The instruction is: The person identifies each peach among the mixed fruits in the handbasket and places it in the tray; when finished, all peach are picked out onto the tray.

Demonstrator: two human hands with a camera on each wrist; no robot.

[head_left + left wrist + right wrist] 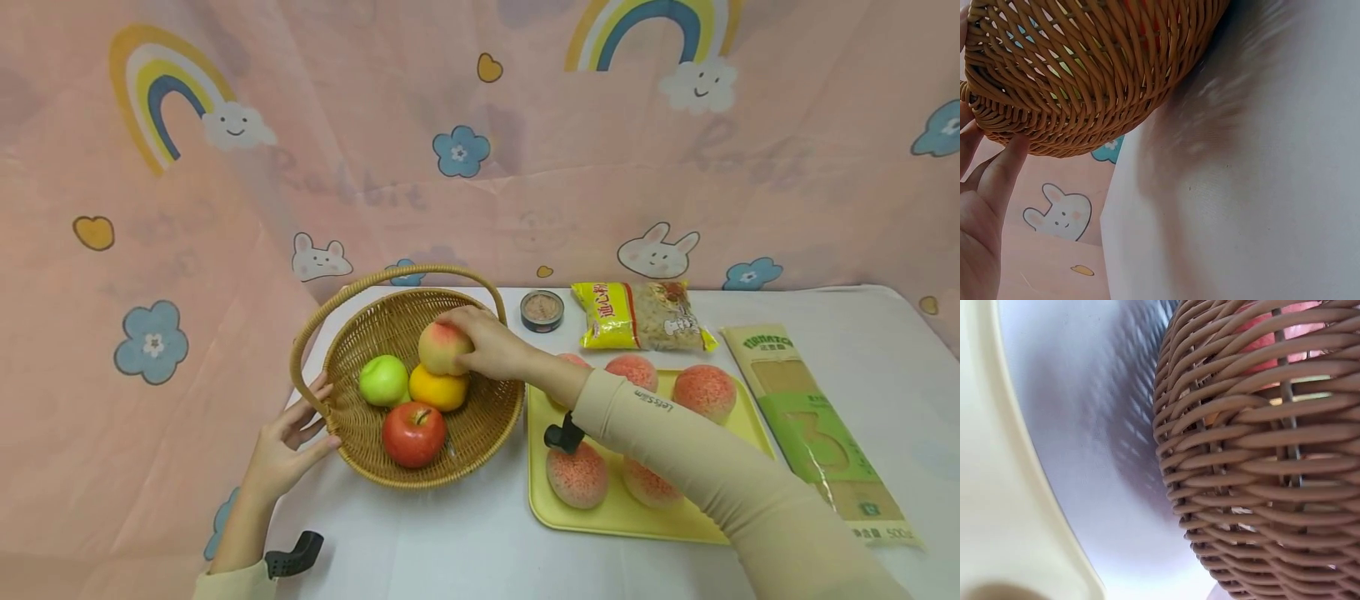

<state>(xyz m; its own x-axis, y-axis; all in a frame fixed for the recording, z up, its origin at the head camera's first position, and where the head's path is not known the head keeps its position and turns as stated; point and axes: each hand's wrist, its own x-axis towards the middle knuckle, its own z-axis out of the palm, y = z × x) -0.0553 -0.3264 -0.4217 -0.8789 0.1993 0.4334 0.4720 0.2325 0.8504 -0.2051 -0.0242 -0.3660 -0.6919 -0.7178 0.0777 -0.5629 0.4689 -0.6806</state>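
A brown wicker basket (480, 433) with an arched handle stands on the left of the table. My left hand (281, 454) grips its left rim by the foot of the handle; in the left wrist view the thumb (1004, 172) lies against the outer weave. Over the right part of the basket, my right hand (491, 342) holds a peach (442, 348), fingers on its top and right side. Just below the peach is an orange (437, 390). A green apple (383, 381) and a red apple (414, 434) also lie inside. The right wrist view shows the basket's woven side (1260, 462), not the hand.
Right of the basket, a yellow tray (540, 508) bears several pink speckled round items (576, 477), partly under my right forearm. Behind stand a small tin (542, 310) and a pasta bag (645, 317). A flat green noodle pack (813, 417) lies at the right.
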